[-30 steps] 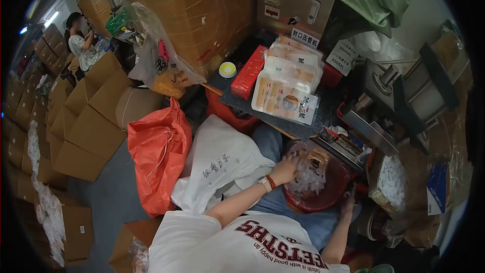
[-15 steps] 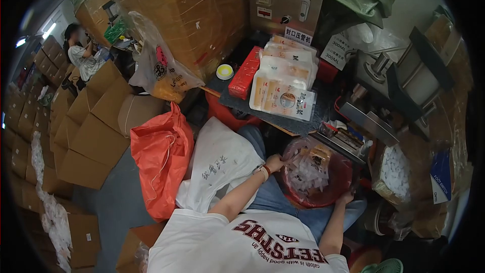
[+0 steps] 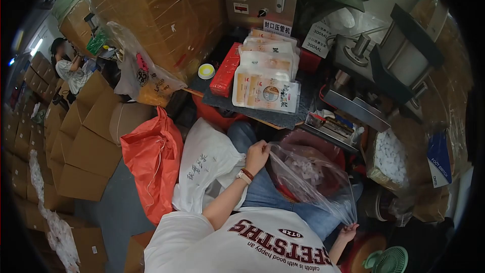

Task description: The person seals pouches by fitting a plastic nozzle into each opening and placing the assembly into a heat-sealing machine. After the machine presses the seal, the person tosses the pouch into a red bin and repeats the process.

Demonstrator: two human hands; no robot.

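Note:
My left hand (image 3: 257,154), with a watch and a bracelet at the wrist, pinches one edge of a clear plastic bag (image 3: 318,184). Low on the right, my right hand (image 3: 347,232) grips the opposite edge, so the film is stretched between both hands. Beneath it a red basin (image 3: 333,147) rests by my knees. Small translucent pieces (image 3: 304,168) show through the plastic; their exact kind is blurred. A white sack (image 3: 204,172) with handwriting lies left of my left arm.
Printed pouches (image 3: 268,91) lie on a dark work surface beside a red box (image 3: 226,70). A metal press (image 3: 361,106) stands at the right, near a box of white pieces (image 3: 390,154). An orange sack (image 3: 154,167) and cardboard boxes (image 3: 88,156) fill the left; another person (image 3: 73,71) sits beyond.
Both hands have come off the basin's sides, drawing the clear bag's edges outward and toward me. My right hand is lower and the film now spreads over the basin. The view has shifted.

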